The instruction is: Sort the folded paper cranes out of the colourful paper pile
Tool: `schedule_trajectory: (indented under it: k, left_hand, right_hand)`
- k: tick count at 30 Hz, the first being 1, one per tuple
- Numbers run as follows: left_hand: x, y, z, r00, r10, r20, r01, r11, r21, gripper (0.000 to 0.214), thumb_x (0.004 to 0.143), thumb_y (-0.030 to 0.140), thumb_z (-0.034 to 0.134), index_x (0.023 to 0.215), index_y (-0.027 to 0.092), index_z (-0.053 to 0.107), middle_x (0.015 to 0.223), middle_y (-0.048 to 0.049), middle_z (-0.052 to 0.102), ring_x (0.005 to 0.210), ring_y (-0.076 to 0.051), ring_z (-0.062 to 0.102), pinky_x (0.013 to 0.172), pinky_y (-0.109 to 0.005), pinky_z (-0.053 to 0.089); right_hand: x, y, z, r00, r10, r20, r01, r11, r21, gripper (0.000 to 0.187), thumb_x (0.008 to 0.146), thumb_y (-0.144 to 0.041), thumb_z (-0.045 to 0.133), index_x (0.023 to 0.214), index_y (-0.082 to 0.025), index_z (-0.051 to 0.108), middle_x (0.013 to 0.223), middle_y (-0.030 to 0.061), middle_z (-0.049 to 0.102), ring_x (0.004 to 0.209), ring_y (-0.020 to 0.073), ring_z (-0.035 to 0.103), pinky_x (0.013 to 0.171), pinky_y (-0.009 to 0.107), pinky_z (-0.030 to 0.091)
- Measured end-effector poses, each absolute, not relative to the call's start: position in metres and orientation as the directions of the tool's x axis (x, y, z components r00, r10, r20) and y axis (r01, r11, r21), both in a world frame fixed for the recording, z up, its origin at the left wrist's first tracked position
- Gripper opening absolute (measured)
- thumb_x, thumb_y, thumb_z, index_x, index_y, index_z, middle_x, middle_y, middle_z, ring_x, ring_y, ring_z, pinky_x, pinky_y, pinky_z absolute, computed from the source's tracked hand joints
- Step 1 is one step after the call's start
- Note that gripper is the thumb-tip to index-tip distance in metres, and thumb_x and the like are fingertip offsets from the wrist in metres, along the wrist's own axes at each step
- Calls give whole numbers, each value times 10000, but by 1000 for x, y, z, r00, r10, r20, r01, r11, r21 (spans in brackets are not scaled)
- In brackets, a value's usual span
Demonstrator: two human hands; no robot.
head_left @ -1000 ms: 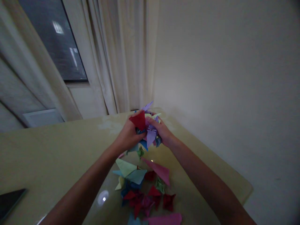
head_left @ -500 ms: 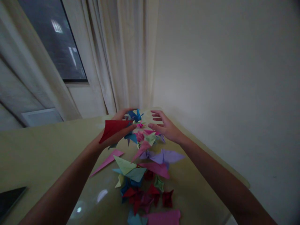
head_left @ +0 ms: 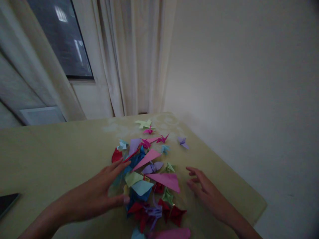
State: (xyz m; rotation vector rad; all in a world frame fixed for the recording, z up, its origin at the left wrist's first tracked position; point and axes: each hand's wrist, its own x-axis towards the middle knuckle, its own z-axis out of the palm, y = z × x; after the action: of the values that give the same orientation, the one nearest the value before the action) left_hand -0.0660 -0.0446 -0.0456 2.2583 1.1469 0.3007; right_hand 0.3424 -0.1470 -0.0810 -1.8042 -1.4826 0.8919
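Folded paper pieces lie heaped down the middle of the table. My left hand (head_left: 97, 191) is at the heap's left side, fingers stretched and thumb apart, beside blue paper (head_left: 136, 159) and a pale green folded piece (head_left: 133, 179). Whether its fingertips touch the paper I cannot tell. My right hand (head_left: 205, 192) hovers to the right with loosely bent, parted fingers, holding nothing. Nearest to it is a pink pointed paper piece (head_left: 168, 181). Other pieces include a purple paper crane (head_left: 153, 167), a dark red folded piece (head_left: 177, 215) and a red piece (head_left: 116, 155).
Toward the far end lie a pale green folded piece (head_left: 144, 124), a magenta paper crane (head_left: 162, 138) and a lilac folded piece (head_left: 183, 142). A dark flat device (head_left: 8, 204) rests at the left. The wall (head_left: 236, 99) borders the table's right side; curtains (head_left: 142, 59) hang behind.
Both hands have come back from the far end toward me and spread apart. Far paper pieces have shifted nearer into the heap, and a purple piece now lies on the near red ones.
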Motion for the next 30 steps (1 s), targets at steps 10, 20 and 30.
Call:
schedule_trajectory:
  k: [10, 20, 30]
  left_hand:
    - [51, -81, -87, 615, 788, -16, 665, -508, 547, 1205, 658, 500, 889, 1671, 344, 256, 1750, -159, 221, 1568, -464, 292, 1218, -657, 352]
    - [47, -17, 3, 478, 658, 582, 347, -750, 563, 579, 902, 285, 721, 1443, 253, 518, 1402, -123, 616, 1288, -283, 604, 1098, -455, 502]
    - [-56, 33, -56, 266, 950, 165, 865, -310, 394, 954, 707, 797, 714, 1479, 257, 566, 1648, -200, 414, 1478, -515, 392, 1125, -701, 376]
  right_hand:
    - [254, -112, -80, -150, 954, -259, -27, -266, -964, 699, 859, -738, 699, 1430, -368, 542, 1422, 79, 620, 1252, 338, 634, 779, 426, 638]
    - [255, -60, 0, -160, 972, 172, -46, 167, -985, 497, 951, -597, 675, 1353, -319, 583, 1283, 67, 687, 1058, 225, 696, 784, 327, 590]
    - [384, 9, -56, 251, 933, 258, 664, 28, -748, 789, 779, -803, 702, 1287, -201, 675, 1406, 227, 605, 1412, 456, 463, 1189, 637, 355]
